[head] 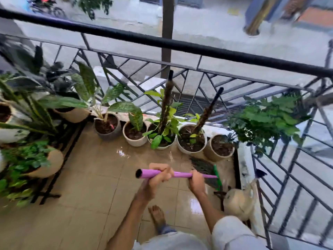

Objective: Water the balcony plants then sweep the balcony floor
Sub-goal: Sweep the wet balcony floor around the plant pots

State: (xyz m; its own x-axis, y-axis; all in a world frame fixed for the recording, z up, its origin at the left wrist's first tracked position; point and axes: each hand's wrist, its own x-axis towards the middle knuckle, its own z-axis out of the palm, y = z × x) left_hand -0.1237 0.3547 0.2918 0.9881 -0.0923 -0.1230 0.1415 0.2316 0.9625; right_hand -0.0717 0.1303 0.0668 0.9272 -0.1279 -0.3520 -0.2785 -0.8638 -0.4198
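Broom point(180, 175) — both hands grip handle | bristles on wet floor point(100, 177)

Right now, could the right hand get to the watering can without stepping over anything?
Probably yes. The watering can sits low beside the right hand, with open floor between, but that hand grips the broom handle and must let go first.
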